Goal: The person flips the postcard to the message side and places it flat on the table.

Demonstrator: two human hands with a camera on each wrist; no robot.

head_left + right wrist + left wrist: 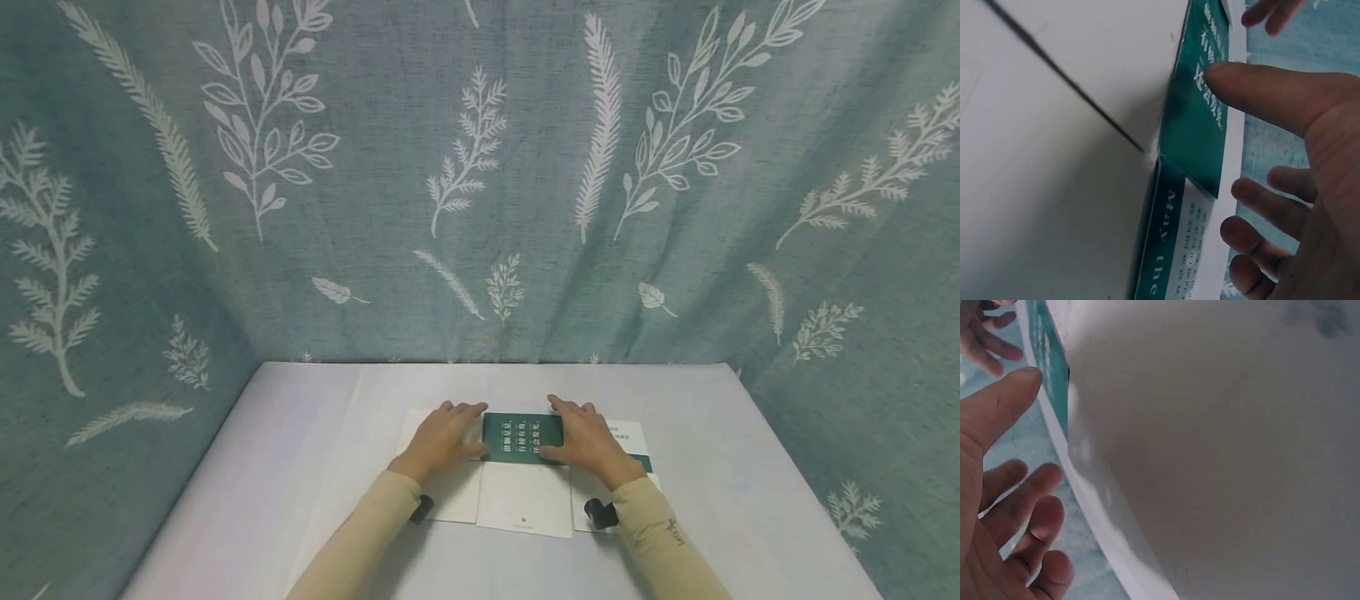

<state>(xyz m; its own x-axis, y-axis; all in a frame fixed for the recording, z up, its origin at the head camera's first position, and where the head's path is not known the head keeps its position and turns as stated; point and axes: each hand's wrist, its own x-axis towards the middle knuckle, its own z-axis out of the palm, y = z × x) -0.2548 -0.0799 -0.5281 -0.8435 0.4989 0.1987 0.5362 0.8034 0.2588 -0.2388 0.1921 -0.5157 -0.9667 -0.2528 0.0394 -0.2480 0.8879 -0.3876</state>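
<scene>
A flat, book-like green piece (517, 439) with rows of pale printed characters lies between the two hands. At its left edge is my left hand (444, 439), its fingers spread and loosely bent around nothing. My right hand (588, 442) is over the right end of the green piece, with the thumb (1254, 87) stretched across its printed face and the other fingers apart. Beside it, partly hidden under the right hand, is a white-and-green printed piece (1172, 250) reading "May the". A white rectangular piece (525, 500) with a small dark mark lies just in front.
More white flat pieces (457, 497) lie side by side on the white table (300, 467), forming a block with the green one. Dark wrist devices (600, 514) sit under the cuffs. A green leaf-patterned curtain (480, 208) stands behind and along both sides.
</scene>
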